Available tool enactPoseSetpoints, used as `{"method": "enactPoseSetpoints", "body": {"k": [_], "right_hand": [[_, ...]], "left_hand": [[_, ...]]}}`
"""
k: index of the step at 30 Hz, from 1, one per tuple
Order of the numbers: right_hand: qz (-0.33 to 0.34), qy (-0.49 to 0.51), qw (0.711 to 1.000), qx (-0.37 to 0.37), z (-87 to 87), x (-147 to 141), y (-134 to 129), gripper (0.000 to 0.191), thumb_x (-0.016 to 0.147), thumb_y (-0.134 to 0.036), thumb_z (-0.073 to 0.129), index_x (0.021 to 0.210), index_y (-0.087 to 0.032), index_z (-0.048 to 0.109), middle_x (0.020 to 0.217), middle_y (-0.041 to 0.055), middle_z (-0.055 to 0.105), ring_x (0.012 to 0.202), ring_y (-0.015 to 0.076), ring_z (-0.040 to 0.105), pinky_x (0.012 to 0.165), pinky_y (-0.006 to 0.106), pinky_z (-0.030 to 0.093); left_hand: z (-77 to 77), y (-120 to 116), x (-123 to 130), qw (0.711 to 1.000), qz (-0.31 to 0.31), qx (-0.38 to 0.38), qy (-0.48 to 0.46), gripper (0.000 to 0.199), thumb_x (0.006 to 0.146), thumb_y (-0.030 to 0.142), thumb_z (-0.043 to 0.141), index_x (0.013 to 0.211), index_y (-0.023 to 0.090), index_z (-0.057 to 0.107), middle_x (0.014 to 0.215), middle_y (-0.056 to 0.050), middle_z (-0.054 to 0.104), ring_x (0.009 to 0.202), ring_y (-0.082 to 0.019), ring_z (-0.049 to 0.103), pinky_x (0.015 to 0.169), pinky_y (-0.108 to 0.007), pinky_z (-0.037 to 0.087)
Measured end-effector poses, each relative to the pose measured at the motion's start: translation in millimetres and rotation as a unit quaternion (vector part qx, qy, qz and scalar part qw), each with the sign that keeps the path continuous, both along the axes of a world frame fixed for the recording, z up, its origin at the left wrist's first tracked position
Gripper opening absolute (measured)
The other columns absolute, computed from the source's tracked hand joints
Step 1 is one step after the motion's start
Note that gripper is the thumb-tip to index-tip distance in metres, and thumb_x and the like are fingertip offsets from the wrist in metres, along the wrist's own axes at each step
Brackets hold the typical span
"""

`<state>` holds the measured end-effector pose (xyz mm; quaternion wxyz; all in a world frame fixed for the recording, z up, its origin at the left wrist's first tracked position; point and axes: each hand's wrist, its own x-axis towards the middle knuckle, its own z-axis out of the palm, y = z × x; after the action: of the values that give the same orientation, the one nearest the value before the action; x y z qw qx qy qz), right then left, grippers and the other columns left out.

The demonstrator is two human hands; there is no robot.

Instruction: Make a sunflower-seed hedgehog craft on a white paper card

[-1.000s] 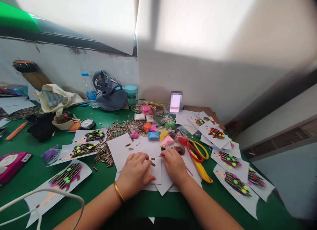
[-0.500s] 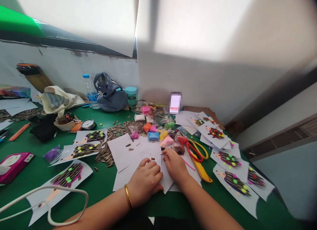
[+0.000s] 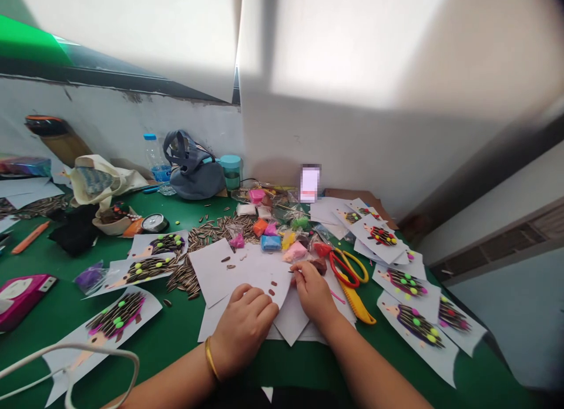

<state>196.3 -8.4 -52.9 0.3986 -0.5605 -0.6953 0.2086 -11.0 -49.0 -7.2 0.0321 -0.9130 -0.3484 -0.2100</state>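
My left hand (image 3: 249,324), with a gold bangle at the wrist, is palm down on a white sheet of paper (image 3: 258,268). Its fingers are bent and close together at the sheet's near edge; the thumb is hidden. Two small brown flattened pieces (image 3: 272,287) lie on the sheet, just beyond those fingertips. To the right, my right hand (image 3: 312,291) is closed in a pinch on a thin dark-tipped tool (image 3: 291,271), mostly hidden by the fingers. Brown clay (image 3: 319,267) in a wrapper lies just past this hand. More white sheets (image 3: 293,324) are underneath.
Red-and-yellow scissors (image 3: 346,268) and a yellow cutter (image 3: 360,306) lie right of my right hand. Sunflower seeds (image 3: 215,231) and bagged coloured clay (image 3: 270,243) spread beyond. Hedgehog pictures (image 3: 416,327) flank both sides. A white cable (image 3: 106,345) loops at lower left.
My left hand has shifted left and toward me, uncovering a second brown piece. The sheet's right edge has turned and looks slightly raised. My right hand keeps its pinch.
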Motion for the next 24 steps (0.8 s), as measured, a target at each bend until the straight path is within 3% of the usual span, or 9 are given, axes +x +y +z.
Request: {"method": "enactPoseSetpoints", "body": {"k": [5,9,14,17,20,22,24], "right_hand": [[-0.010,0.088,0.996,-0.032,4.1,-2,3,0.016,0.095,-0.025,0.042,0.096,-0.021,0.058,0.096,0.0064,0.068,0.093,0.0227,0.063,0.081,0.036,0.048],[-0.014,0.150,0.988,-0.044,8.1,1,1,0.012,0.094,-0.027,0.044,0.095,-0.022,0.055,0.082,0.0032,0.069,0.080,0.0201,0.063,0.072,0.031,0.049],[0.036,0.123,0.991,-0.045,23.6,14,-7,0.012,0.092,-0.026,0.045,0.090,-0.022,0.056,0.077,0.0013,0.067,0.074,0.0174,0.061,0.069,0.028,0.046],[0.121,0.084,0.978,-0.149,34.4,20,-11,0.010,0.090,-0.023,0.047,0.089,-0.021,0.057,0.075,0.0003,0.068,0.071,0.0160,0.061,0.066,0.026,0.045],[0.205,0.074,0.932,-0.288,38.0,22,-13,0.009,0.089,-0.021,0.048,0.087,-0.022,0.057,0.078,-0.0005,0.070,0.071,0.0150,0.064,0.066,0.025,0.048],[0.221,0.091,0.906,-0.351,36.1,21,-13,0.010,0.090,-0.022,0.047,0.088,-0.023,0.057,0.083,-0.0007,0.071,0.062,0.0134,0.063,0.059,0.024,0.049],[0.214,0.104,0.898,-0.370,32.2,19,-12,0.010,0.090,-0.024,0.047,0.092,-0.024,0.057,0.086,-0.0002,0.071,0.057,0.0127,0.060,0.050,0.023,0.047]], "left_hand": [[4.9,-11,-24,0.993,-0.056,0.008,-0.101,0.017,0.094,0.013,0.046,0.097,0.022,0.060,0.088,-0.002,0.071,0.087,-0.018,0.060,0.089,-0.038,0.036],[5.8,-9,-34,0.991,-0.105,0.034,-0.078,0.020,0.095,0.013,0.046,0.098,0.025,0.062,0.087,0.001,0.072,0.090,-0.016,0.062,0.099,-0.039,0.033],[12.8,4,-42,0.992,-0.082,0.087,-0.049,0.022,0.093,0.010,0.048,0.095,0.026,0.063,0.092,0.001,0.072,0.093,-0.016,0.061,0.101,-0.040,0.033],[12.1,13,-50,0.994,-0.057,0.090,-0.034,0.024,0.091,0.009,0.047,0.094,0.025,0.064,0.098,-0.002,0.071,0.097,-0.018,0.060,0.100,-0.041,0.035],[5.4,18,-56,0.997,-0.031,0.071,0.000,0.021,0.089,0.009,0.051,0.092,0.024,0.065,0.104,-0.004,0.068,0.100,-0.021,0.058,0.097,-0.042,0.037],[0.2,18,-58,0.998,0.005,0.052,0.031,0.021,0.087,0.008,0.053,0.093,0.023,0.066,0.104,-0.005,0.068,0.100,-0.023,0.058,0.093,-0.042,0.039],[-3.7,14,-57,0.997,0.046,0.043,0.041,0.025,0.087,0.007,0.052,0.099,0.022,0.067,0.102,-0.006,0.067,0.098,-0.025,0.057,0.087,-0.042,0.040]]}}
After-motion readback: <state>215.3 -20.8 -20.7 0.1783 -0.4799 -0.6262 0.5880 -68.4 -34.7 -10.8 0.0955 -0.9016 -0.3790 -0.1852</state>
